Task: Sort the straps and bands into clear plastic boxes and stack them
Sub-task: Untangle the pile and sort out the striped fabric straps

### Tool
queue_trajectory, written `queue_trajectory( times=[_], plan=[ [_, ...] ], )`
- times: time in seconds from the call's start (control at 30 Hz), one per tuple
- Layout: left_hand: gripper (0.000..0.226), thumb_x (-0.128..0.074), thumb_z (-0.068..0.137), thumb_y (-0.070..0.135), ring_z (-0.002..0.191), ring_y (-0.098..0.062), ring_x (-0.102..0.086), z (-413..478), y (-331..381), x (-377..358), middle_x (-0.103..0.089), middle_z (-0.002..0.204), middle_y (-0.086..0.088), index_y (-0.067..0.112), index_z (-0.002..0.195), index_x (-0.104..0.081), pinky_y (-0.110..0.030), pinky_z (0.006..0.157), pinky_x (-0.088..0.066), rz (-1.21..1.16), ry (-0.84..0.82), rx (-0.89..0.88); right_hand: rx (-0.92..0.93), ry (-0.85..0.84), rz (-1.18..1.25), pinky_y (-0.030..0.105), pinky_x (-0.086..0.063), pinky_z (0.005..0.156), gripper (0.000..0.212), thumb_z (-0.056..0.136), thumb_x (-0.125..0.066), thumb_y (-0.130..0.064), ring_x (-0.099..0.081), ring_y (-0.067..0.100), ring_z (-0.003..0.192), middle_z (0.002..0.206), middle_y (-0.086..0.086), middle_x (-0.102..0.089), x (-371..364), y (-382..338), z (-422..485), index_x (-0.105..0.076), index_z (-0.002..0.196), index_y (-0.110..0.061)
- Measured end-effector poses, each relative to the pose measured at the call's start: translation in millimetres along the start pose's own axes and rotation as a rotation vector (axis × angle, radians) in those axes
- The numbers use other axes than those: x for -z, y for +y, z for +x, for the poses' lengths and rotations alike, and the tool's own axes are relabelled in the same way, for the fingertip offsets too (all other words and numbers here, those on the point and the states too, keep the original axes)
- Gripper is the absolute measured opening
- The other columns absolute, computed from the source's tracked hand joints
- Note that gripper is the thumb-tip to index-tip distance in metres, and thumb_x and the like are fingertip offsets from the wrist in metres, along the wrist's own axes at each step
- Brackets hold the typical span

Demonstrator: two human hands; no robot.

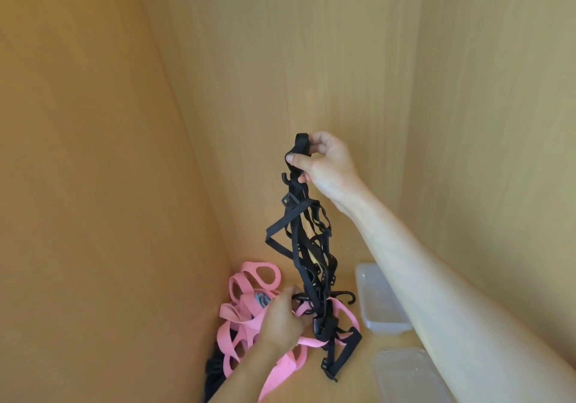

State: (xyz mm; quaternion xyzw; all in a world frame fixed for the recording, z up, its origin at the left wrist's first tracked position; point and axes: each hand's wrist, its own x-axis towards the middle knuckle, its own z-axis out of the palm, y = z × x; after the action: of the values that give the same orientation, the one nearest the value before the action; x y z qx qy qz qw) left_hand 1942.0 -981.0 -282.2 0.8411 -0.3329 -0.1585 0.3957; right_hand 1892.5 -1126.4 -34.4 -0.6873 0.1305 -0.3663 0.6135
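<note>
Right forearm (452,309) hides near side of clear box (378,303); second box (408,374) cut by bottom edge.

Wooden shelf (352,381), pink bands (246,328), two clear plastic boxes (378,306), black straps (330,340)

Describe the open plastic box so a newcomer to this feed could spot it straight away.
Look at the floor of the wooden cabinet, at the foot of its back panel, just right of the hanging bunch of black straps. The clear box sits there, partly under the right forearm. Unlike the second clear container nearer the camera, it lies farther back, beside the pink bands.
</note>
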Motion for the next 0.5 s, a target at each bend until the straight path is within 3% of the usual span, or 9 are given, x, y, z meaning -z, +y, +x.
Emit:
queue_trajectory(
  times=[0.13, 0.23, 0.33, 0.5],
  plan=[
    [0.036, -0.082, 0.076, 0.022, 0.086, -0.010, -0.070, 4, -3, 8, -0.074, 0.094, 0.009, 0.020, 0.106, -0.062, -0.033, 0.082, -0.058, -0.017, -0.010, 0.020, -0.003, -0.007, -0.015, 0.022, -0.050, 0.056, 0.023, 0.087, -0.077, -0.010, -0.059, 0.009, 0.048, 0.102, 0.001, -0.068, 1, 2, 4, -0.060, 0.097, -0.021],
    [0.027, -0.078, 0.072, 0.020, 0.082, 0.003, -0.068, 6, -5, 13, -0.073, 0.085, 0.021, 0.031, 0.092, -0.065, -0.024, 0.081, -0.057, -0.016, -0.040, 0.025, -0.015, -0.016, -0.043, 0.021, -0.051, 0.055, 0.023, 0.087, -0.077, -0.009, -0.060, 0.008, 0.047, 0.103, 0.004, -0.068, 2, 3, 7, -0.060, 0.100, -0.018],
    [0.017, -0.066, 0.074, 0.016, 0.066, -0.002, -0.059, 6, -5, 17, -0.065, 0.065, 0.018, 0.031, 0.073, -0.059, -0.019, 0.067, -0.051, 0.057, -0.074, 0.018, -0.023, -0.025, -0.052, 0.017, -0.050, 0.053, 0.024, 0.087, -0.077, -0.007, -0.061, 0.004, 0.048, 0.105, 0.008, -0.068, 4, 4, 10, -0.059, 0.100, -0.018],
    [0.023, -0.060, 0.083, 0.004, 0.059, -0.001, -0.048, 5, -6, 18, -0.057, 0.060, 0.016, 0.024, 0.070, -0.056, -0.010, 0.058, -0.039, 0.033, -0.122, 0.031, -0.039, -0.063, -0.090, 0.014, -0.048, 0.050, 0.024, 0.086, -0.077, -0.004, -0.061, 0.002, 0.046, 0.099, 0.006, -0.068, 6, 8, 10, -0.060, 0.096, -0.018]
  ],
)
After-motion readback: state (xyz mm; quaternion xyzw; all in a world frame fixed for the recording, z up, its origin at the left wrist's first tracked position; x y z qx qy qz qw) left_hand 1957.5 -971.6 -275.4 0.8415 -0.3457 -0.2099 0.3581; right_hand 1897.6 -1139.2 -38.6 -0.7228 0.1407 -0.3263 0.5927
